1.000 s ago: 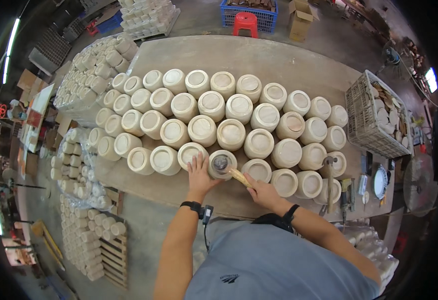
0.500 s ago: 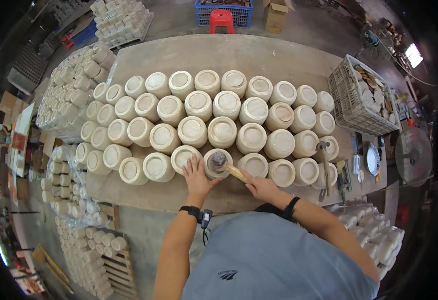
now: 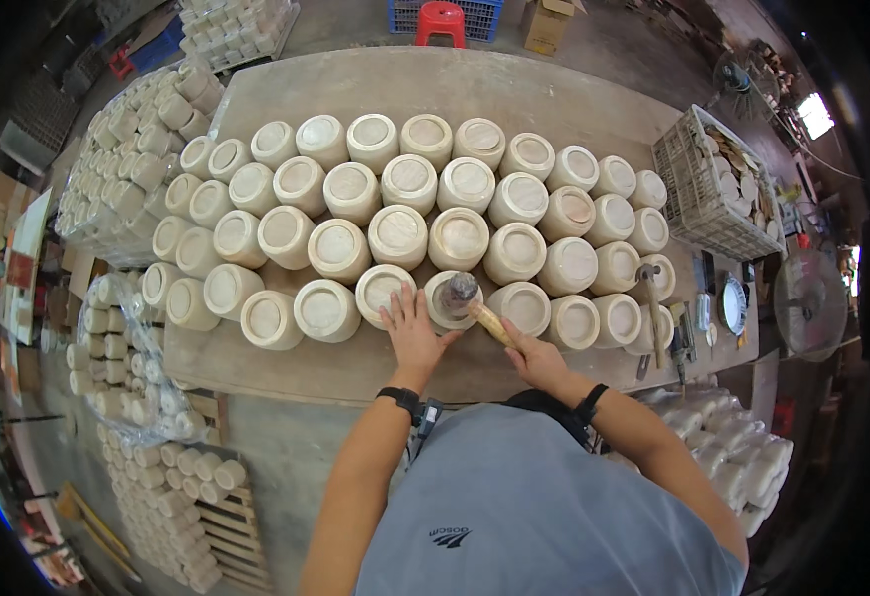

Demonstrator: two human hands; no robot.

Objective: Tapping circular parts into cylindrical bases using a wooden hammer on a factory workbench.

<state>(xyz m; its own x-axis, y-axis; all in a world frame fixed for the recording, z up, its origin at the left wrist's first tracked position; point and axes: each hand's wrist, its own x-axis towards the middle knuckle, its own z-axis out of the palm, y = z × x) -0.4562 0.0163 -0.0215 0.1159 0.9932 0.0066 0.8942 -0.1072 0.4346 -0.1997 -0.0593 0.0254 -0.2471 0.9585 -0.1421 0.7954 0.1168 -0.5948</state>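
Rows of pale, round, wooden-looking pots (image 3: 398, 231) with recessed round tops stand on a broad table (image 3: 316, 84). My left hand (image 3: 415, 340) has its fingers spread, resting against the front-row pots; its thumb reaches toward the pot (image 3: 436, 311) under the mallet. In my right hand (image 3: 542, 364) is the handle of a mallet (image 3: 462, 289) with a dark greyish head and a light wooden handle. The mallet head covers part of that pot's top; whether it touches cannot be told.
On the right lie a hammer (image 3: 652, 310), a power drill (image 3: 684, 343) and a blue-white dish (image 3: 735, 306). A plastic crate (image 3: 693, 199) of wooden discs stands behind them. Stacked pots (image 3: 122, 169) flank the table's left side. Beyond the far edge is a red stool (image 3: 440, 19).
The view has shifted slightly, so pots and table appear a little higher. Both hands and the mallet keep nearly the same place over the same pot.
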